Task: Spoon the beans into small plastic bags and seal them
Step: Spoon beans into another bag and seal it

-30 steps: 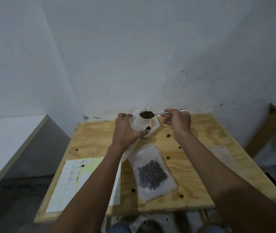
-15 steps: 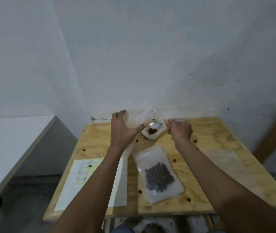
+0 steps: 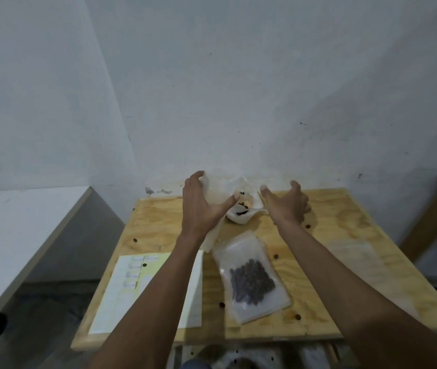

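Two bare arms reach out over the wooden table [image 3: 331,227], side by side, toward the white wall. One hand, the left hand [image 3: 201,206], is held up a little above the table with its back to the camera. Its fingers and thumb curl round a small plastic bag [image 3: 220,194], with the thumb tip pressing on the side of the bag. This bag stands up and looks almost empty, and its lower part hangs down behind the wrist. The right hand [image 3: 285,206] is just beside it, with the fingers spread and a little bent, holding nothing. Between the two hands sits a white pouch [image 3: 241,215] with a few dark beans in it, and a spoon [image 3: 254,209] lies with its bowl in the pouch and its handle pointing to the right hand. Closer to the person, another bag with beans [image 3: 252,280] lies flat on the table between the two arms. Some loose beans [image 3: 276,256] are dotted about on the wood. One sheet of paper [image 3: 137,288] with small labels lies near the left edge, partly under the left arm.
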### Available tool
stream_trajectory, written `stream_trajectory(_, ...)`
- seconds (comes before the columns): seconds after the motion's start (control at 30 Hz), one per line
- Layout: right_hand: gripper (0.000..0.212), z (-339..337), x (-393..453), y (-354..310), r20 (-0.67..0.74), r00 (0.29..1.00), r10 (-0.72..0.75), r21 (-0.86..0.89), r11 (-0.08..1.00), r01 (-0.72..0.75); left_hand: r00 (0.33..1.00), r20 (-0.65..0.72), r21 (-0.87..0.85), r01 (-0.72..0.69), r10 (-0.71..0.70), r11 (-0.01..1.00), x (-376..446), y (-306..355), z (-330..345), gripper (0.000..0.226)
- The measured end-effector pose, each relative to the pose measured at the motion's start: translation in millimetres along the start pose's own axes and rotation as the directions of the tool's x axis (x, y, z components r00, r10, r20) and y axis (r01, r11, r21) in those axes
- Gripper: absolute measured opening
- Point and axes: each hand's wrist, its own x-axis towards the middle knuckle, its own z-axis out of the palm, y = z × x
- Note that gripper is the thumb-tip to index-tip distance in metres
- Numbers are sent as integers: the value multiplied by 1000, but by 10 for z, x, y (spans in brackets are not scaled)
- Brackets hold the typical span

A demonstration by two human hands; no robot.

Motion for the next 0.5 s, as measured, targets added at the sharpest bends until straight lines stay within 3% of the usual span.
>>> stream_trajectory(0.03,63,-65,-44,-82,3,993,-119,94,988,118,1000,-7,-7,-5,5,1000,0,41,6,102)
stream_trajectory(0.1,38,-201,-174,-292,165,945,-281,289,930,226,1000,-23,-4,-16,16,1000,6,132,17,102)
stream_trajectory(0.17,27,-280,-275,-466,357,855,-376,323,909,264,1000,-16,-3,-11,11,1000,21,236,20,104)
stream_trajectory(0.2,24,-296,-310,-530,388,830,-402,323,902,286,1000,-4,-12,-10,10,1000,20,296,9,108)
stream_trajectory(0.37,16,-334,-403,-667,216,885,-413,362,875,320,996,66,-186,-41,54,982,-11,501,-148,106)
stream_trajectory(0.5,14,-436,-473,-679,131,877,-462,334,853,400,994,7,-315,-98,105,944,-13,632,-326,42)
